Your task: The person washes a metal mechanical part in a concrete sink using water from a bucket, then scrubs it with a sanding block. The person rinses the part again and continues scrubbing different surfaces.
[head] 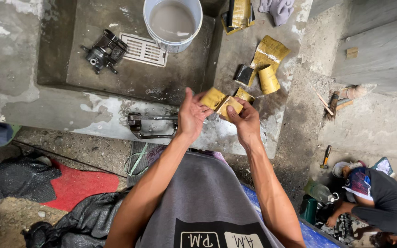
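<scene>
1. the person's left hand [191, 115] and right hand [244, 121] meet above the edge of a concrete sink [47, 98].
2. both hands are clamped on one yellow-brown sheet of sandpaper [221, 102], fingers pinching it from either side; it is folded and held in the air between them.
3. just below the left hand, a dark metal frame part [150, 125] lies on the wet sink ledge.
4. beyond the hands, more curled sandpaper pieces [267, 66] rest on the ledge to the right.
5. farther on, in the basin, sit a black engine part [103, 50], a white drain grate [144, 49] and a white bucket [173, 23] of cloudy water.
6. off to the right, another person [377, 197] crouches on the ground over some parts.
</scene>
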